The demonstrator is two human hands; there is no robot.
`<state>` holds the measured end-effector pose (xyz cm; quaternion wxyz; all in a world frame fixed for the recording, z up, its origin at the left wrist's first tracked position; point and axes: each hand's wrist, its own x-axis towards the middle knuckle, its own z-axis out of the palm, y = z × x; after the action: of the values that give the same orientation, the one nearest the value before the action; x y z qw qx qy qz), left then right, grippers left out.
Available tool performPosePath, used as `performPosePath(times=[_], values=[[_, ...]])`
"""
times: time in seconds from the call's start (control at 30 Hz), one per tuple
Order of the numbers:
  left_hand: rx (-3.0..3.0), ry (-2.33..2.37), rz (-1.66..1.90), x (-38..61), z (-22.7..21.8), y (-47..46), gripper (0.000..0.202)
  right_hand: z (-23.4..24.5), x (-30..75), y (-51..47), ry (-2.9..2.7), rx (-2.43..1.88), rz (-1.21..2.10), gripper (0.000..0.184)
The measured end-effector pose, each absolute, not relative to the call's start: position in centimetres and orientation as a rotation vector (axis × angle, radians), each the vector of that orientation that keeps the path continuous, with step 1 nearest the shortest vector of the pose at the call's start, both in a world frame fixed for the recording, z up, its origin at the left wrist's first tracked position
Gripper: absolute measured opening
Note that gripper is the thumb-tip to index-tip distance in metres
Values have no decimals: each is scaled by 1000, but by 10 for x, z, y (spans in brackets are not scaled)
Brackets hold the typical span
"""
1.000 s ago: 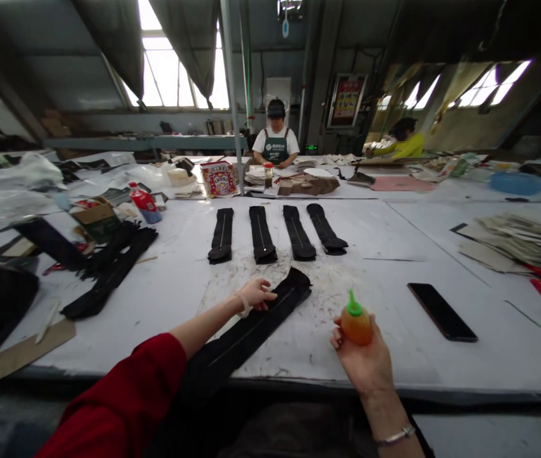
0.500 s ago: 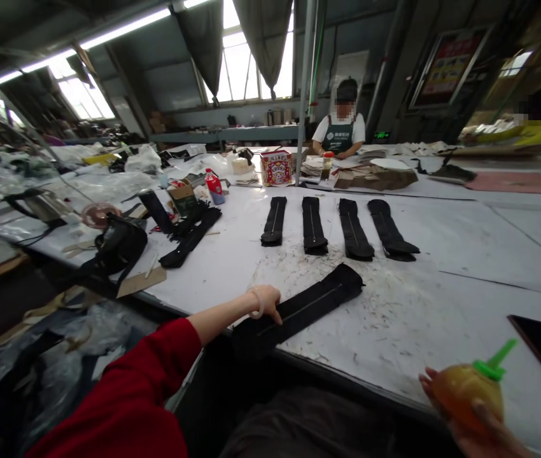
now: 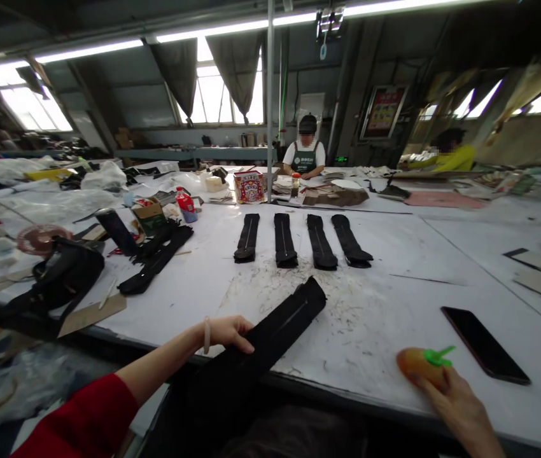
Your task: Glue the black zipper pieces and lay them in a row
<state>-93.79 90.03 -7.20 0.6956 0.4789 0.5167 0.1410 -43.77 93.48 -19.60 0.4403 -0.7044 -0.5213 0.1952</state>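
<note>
A long black zippered fabric strip [image 3: 270,334] lies slanted over the near edge of the white table [image 3: 394,318], its lower end hanging off. My left hand [image 3: 227,332], in a red sleeve with a pale bangle, grips the strip's left edge with curled fingers. My right hand [image 3: 447,397] at the bottom right holds an orange squeeze bottle with a green nozzle [image 3: 421,362], tipped on its side with the nozzle pointing right. Several matching black strips [image 3: 302,238] lie in a row farther back.
A black phone [image 3: 485,343] lies flat at the right. A pile of black strips [image 3: 156,254], a box and a red bottle [image 3: 185,203] sit at the left, with a black bag [image 3: 65,273]. Two people work at the far side. A pole [image 3: 269,102] rises from mid-table.
My left hand has slid down the strip toward the table edge. The bottle in my right hand has tipped from upright to lying sideways and sits low near the table. The view swung.
</note>
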Motion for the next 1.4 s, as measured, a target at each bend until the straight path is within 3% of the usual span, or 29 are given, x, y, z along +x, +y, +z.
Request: performPosePath(times=[0.17,0.27,0.37,0.47,0.57,0.67,0.8,0.93,1.13,1.23,1.4], values=[[810,961,530,-889,-76,892,37,-176,-473,902,-1100,-1852,356,82],[586,905,625,-847,-88,889,34,-160,-494,876,-1008,-1730,383,70],[374,901,609,-807,-101,885,19,-139,-506,849,-987,-1530,659,55],[198,882,526,-772,-107,881,18,-103,-513,816,-1085,-1386,876,46],[120,851,526,-742,-107,877,22,-64,-523,782,-1474,-1317,843,49],[121,850,528,-721,-104,875,28,-46,-536,757,-1919,-1270,610,59],[140,829,480,-707,-101,876,34,-55,-544,748,-2056,-1360,392,54],[154,809,464,-703,-104,874,39,-70,-541,751,-1965,-1369,408,37],[150,788,437,-701,-113,870,42,-92,-549,760,-1849,-1390,289,27],[153,807,451,-700,-117,869,39,-108,-557,770,-1618,-1484,205,8],[174,803,500,-699,-121,862,36,-127,-565,785,-1245,-1615,186,6]])
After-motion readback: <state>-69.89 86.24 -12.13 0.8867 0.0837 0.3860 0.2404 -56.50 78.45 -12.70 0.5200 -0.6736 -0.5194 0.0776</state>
